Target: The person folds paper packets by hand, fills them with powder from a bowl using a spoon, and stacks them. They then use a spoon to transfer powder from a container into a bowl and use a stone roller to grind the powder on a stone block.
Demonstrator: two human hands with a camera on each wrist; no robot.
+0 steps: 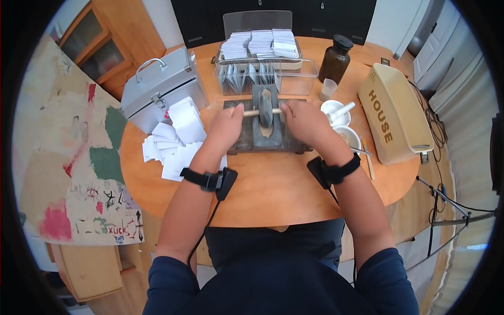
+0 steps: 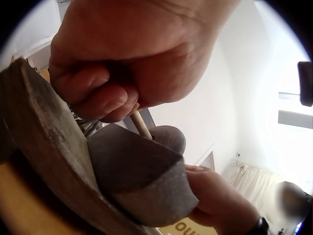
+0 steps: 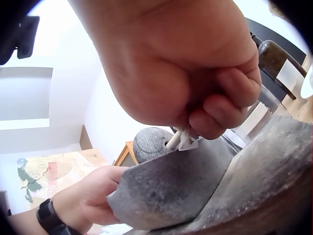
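A grey stone grinding wheel (image 1: 265, 111) stands upright in a narrow boat-shaped trough (image 1: 266, 143), with some brownish material showing along the trough's hollow. The trough sits on a dark slab (image 1: 241, 140) at the middle of the table. A pale wooden axle (image 1: 252, 113) runs through the wheel. My left hand (image 1: 226, 126) grips its left end, fingers curled round it in the left wrist view. On the other side my right hand (image 1: 308, 125) grips the right end. In the right wrist view, a scrap of white material (image 3: 188, 142) hangs at the axle beside the fingers.
Left stand a silver metal case (image 1: 157, 89) and a heap of white paper slips (image 1: 181, 123). Behind the trough is a clear bin (image 1: 299, 84) with paper packets. At right are a brown bottle (image 1: 335, 60), plastic cup (image 1: 328, 89), white mortar (image 1: 328, 107), white bowl (image 1: 353, 137) and cream HOUSE box (image 1: 407, 126).
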